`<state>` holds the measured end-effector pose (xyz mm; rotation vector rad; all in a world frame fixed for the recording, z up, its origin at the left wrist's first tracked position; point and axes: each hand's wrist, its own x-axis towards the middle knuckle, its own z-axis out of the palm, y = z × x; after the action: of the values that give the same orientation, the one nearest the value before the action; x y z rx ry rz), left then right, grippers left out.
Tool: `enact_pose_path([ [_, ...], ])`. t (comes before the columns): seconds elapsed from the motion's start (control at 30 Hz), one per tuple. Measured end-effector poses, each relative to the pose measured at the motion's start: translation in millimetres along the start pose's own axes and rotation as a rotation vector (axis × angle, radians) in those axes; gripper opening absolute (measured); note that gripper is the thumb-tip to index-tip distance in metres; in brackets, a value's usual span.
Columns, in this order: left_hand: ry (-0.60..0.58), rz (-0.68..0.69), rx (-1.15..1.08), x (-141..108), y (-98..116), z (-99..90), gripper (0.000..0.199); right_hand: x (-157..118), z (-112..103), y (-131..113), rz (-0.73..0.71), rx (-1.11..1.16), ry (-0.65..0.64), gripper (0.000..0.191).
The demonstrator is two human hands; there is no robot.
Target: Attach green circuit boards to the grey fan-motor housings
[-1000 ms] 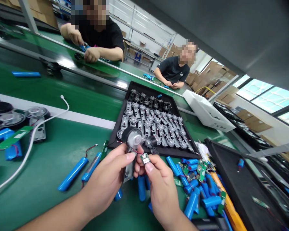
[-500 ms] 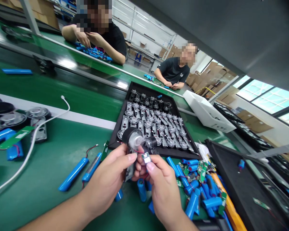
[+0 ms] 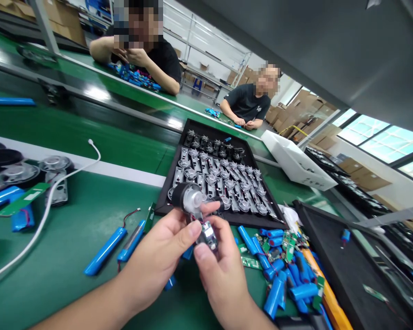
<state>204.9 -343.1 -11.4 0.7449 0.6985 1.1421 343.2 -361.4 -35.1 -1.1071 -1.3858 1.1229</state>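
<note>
My left hand (image 3: 170, 240) is closed around a dark plastic housing with a round black-and-clear end (image 3: 192, 198) that looks like a speaker or motor. Its thumb presses the near side. A small circuit board (image 3: 209, 230) with white parts lies against the housing's lower part, with thin red wires beside it. My right hand (image 3: 222, 266) grips that lower end, thumb at the board's near edge, one finger stretched across behind the round end. Beyond my hands stands a black tray (image 3: 163, 201) with rows of similar housings (image 3: 211, 176).
Blue cylindrical batteries (image 3: 277, 286) and green circuit boards (image 3: 289, 245) are heaped at right, by a yellow-orange strip (image 3: 326, 293) and a black tray (image 3: 351, 256). At left lie a battery (image 3: 105, 251) and a white cable (image 3: 48, 201). Two people sit across the bench.
The small circuit board has moved from my right fingertips down against the housing. My right hand has shifted left and down and now grips the housing. The round end has tilted slightly.
</note>
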Motion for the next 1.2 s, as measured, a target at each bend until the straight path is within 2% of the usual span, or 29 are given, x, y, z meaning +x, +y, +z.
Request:
enact_pose_path([
  [0.1, -0.031, 0.012, 0.005, -2, 0, -1.2, 0.042, 2, -1, -6, 0.019, -0.143, -0.101, 0.023],
  [0.17, -0.025, 0.068, -0.085, -1, 5, 0.1, 0.049, 3, -1, -11, 0.018, -0.235, -0.087, 0.017],
  [0.23, 0.013, 0.125, -0.219, 0, 14, 2.2, 0.055, 4, -1, -14, 0.016, -0.258, -0.069, 0.016],
  [0.33, 0.111, 0.169, -0.340, 4, 28, 4.6, 0.049, 4, -1, -14, 0.016, -0.249, -0.089, 0.014],
  [0.47, 0.194, 0.180, -0.323, 6, 32, 5.6, 0.044, 2, 0, -13, -0.031, -0.279, -0.123, 0.015],
  [0.77, 0.202, 0.144, -0.311, 8, 24, 3.9, 0.045, 1, 2, -13, -0.130, -0.305, -0.107, 0.013],
  [1.03, 0.186, 0.146, -0.228, 5, 24, 2.0, 0.049, 0, 0, -12, -0.110, -0.330, -0.104, 0.017],
  [1.2, 0.274, 0.136, -0.214, 5, 20, 0.4, 0.043, 0, 3, -11, -0.045, -0.359, -0.092, 0.022],
])
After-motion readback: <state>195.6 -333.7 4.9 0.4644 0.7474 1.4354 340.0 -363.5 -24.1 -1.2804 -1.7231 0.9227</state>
